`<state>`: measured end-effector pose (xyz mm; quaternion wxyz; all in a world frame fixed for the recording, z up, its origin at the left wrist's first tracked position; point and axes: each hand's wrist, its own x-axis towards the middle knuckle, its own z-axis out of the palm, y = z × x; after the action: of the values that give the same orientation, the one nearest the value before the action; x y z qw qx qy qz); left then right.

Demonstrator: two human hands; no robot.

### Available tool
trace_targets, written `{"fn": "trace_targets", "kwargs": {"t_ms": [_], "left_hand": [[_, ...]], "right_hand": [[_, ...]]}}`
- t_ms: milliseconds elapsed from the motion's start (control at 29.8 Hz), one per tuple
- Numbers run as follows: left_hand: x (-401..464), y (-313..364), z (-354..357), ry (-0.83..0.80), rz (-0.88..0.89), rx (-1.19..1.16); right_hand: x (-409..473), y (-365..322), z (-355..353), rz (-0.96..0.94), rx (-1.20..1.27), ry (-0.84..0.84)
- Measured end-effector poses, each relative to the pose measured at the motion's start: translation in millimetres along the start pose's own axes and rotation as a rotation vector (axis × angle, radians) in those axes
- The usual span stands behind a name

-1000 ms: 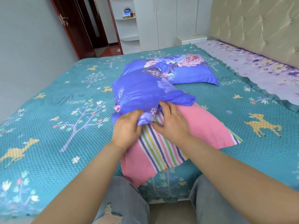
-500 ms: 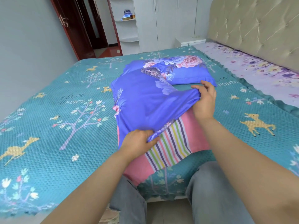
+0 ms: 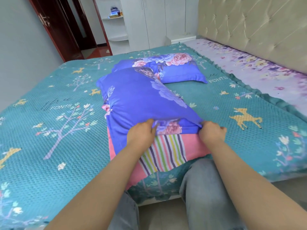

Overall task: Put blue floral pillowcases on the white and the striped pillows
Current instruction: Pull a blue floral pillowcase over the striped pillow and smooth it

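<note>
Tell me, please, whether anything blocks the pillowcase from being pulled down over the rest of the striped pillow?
Nothing visible does. The left hand and right hand grip the open edge of the blue floral pillowcase, and the uncovered end of the striped pillow lies bare toward the person, with nothing resting on it.

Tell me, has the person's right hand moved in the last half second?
Yes. The right hand came back toward the person along the pink striped pillow, pulling the blue floral pillowcase edge nearer the bed's near edge.

One view only — a head-worn wide-angle camera at the foot edge of the bed (image 3: 49,146), facing forward and down along the person's forearms, close over the bedding — headboard (image 3: 257,34) at right, doorway at far left.
</note>
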<state>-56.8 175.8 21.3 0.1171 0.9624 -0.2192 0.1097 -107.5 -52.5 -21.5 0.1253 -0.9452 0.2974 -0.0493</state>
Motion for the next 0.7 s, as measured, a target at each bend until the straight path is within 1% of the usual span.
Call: {"fn": "trace_targets", "kwargs": {"t_ms": [34, 67, 101, 134, 168, 201, 235, 268, 302, 335, 369, 436, 503, 536, 570, 603, 637, 670, 704], "left_hand": [[-4.8, 0.5, 2.4, -0.018, 0.044, 0.064], [-9.0, 0.0, 4.6, -0.027, 0.066, 0.083], [-11.4, -5.2, 7.2, -0.031, 0.069, 0.058], [-14.8, -11.4, 8.7, -0.029, 0.077, 0.014], [-19.2, -20.3, 11.5, -0.006, 0.113, -0.039], [-25.4, -30.2, 15.7, 0.046, 0.183, -0.063], [-32.4, -39.8, 19.9, 0.116, 0.242, -0.068], [-38.1, -46.6, 20.8, 0.184, 0.249, -0.065], [-43.7, -54.8, 21.8, 0.25, 0.197, -0.066], [-49.4, -62.8, 20.3, 0.309, 0.104, -0.09], [-53.3, -72.6, 19.3, 0.367, -0.002, -0.154], [-55.0, -88.3, 11.4, 0.444, -0.187, -0.361], [-56.5, -102.4, 1.1, 0.421, -0.27, -0.524], [-58.1, -106.3, -2.1, 0.404, -0.258, -0.581], [-59.7, -106.4, -6.7, 0.379, -0.236, -0.619], [-64.6, -103.7, -10.8, 0.34, -0.208, -0.65], [-69.3, -98.8, -12.7, 0.301, -0.153, -0.628], [-77.8, -95.1, -9.7, 0.273, -0.082, -0.534], [-86.6, -92.3, -1.2, 0.227, 0.006, -0.354]], "right_hand": [[-0.8, -3.3, -0.7, 0.022, -0.061, -0.053], [-2.3, -6.3, -4.3, 0.029, -0.105, -0.07], [-3.5, -12.0, -7.9, -0.011, -0.116, -0.031], [-5.8, -18.5, -11.8, -0.109, -0.076, 0.07], [-9.7, -29.2, -14.8, -0.27, 0.03, 0.2], [-15.3, -43.2, -18.8, -0.454, 0.167, 0.284], [-21.1, -59.7, -23.0, -0.608, 0.286, 0.269], [-26.8, -75.3, -27.7, -0.705, 0.349, 0.171], [-32.4, -89.9, -29.3, -0.744, 0.372, 0.043], [-35.8, -102.3, -29.7, -0.737, 0.332, -0.055], [-36.2, -112.1, -30.7, -0.715, 0.266, -0.077], [-34.4, -123.2, -36.2, -0.662, 0.148, -0.015], [-35.4, -138.0, -38.2, -0.707, 0.1, 0.047], [-37.0, -146.2, -35.8, -0.764, 0.098, 0.036], [-39.3, -153.6, -31.9, -0.818, 0.091, -0.018], [-42.8, -162.2, -25.5, -0.853, 0.068, -0.109], [-44.3, -166.9, -19.0, -0.852, 0.016, -0.218], [-46.1, -170.5, -11.9, -0.835, -0.044, -0.32], [-46.6, -172.7, -5.2, -0.813, -0.087, -0.39]]}}
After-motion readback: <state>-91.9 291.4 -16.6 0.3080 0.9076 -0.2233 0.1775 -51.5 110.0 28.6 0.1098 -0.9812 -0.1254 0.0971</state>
